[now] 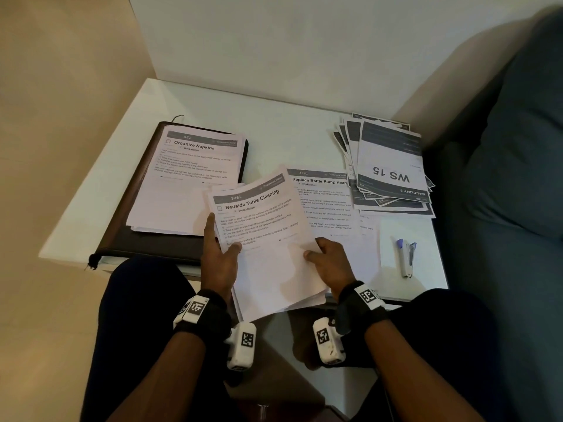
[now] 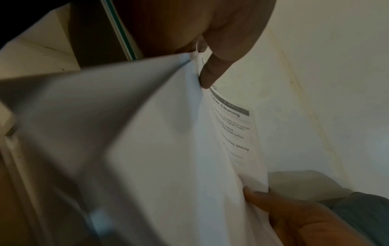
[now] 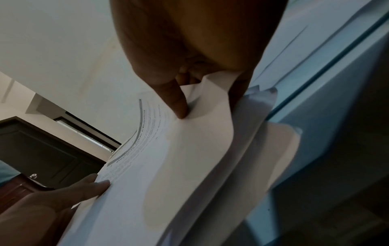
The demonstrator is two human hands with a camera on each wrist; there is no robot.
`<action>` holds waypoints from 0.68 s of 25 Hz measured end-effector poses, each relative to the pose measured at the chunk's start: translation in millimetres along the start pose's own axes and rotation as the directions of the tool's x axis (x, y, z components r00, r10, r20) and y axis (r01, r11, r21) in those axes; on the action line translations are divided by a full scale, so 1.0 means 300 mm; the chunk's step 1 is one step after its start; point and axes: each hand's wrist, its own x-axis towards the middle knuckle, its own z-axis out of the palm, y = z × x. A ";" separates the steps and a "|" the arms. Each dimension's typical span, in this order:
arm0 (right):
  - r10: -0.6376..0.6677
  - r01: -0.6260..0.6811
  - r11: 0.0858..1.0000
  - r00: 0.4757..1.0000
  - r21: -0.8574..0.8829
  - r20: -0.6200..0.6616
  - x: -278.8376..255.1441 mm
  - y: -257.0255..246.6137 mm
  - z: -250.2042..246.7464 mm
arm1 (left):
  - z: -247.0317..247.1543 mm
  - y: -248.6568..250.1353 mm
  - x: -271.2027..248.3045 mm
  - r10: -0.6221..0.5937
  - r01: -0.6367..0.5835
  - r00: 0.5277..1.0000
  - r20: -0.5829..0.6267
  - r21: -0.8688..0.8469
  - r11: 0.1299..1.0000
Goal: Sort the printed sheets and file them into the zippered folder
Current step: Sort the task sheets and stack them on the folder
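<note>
The printed sheets (image 1: 268, 239) are being held over the table's (image 1: 274, 117) near edge, the left hand (image 1: 219, 257) and right hand (image 1: 330, 263) pinching their sides; the zippered folder (image 1: 146, 239) is lying at the left edge.

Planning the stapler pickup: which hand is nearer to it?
Right. The right hand holds the held sheets just left of the stapler; the left hand grips their far edge, across the stack from it.

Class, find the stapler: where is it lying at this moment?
In the head view the stapler lies on the white table near its front right corner, right of the right hand and in front of the "WS 15" pile.
</note>
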 end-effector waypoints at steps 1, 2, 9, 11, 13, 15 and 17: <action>0.020 -0.020 1.000 1.000 -0.016 0.009 0.001 -0.001 -0.003 | 0.001 -0.001 0.001 0.003 -0.003 1.000 -0.005 0.003 1.000; 0.043 -0.043 0.999 0.999 -0.019 0.000 0.006 -0.006 -0.014 | 0.001 -0.003 0.003 0.007 -0.007 1.000 -0.011 0.003 1.000; 0.086 -0.240 0.899 0.917 -0.365 -0.390 0.123 -0.041 -0.233 | 0.003 -0.010 0.005 -0.006 0.005 1.000 -0.021 -0.004 1.000; 0.146 -0.314 0.839 0.916 -0.445 -0.373 0.132 -0.019 -0.232 | 0.006 -0.010 0.006 -0.001 0.000 1.000 -0.019 -0.001 1.000; 0.142 -0.311 0.817 0.925 -0.486 -0.353 0.140 -0.001 -0.213 | 0.003 -0.008 0.005 -0.006 0.006 1.000 -0.019 0.005 1.000; 0.142 -0.305 0.828 0.926 -0.471 -0.350 0.159 0.008 -0.207 | 0.001 -0.007 0.004 -0.011 0.011 1.000 -0.020 0.004 1.000; 0.157 -0.307 0.842 0.926 -0.443 -0.343 0.188 0.028 -0.219 | 0.002 -0.004 0.000 -0.012 0.012 1.000 -0.024 0.000 1.000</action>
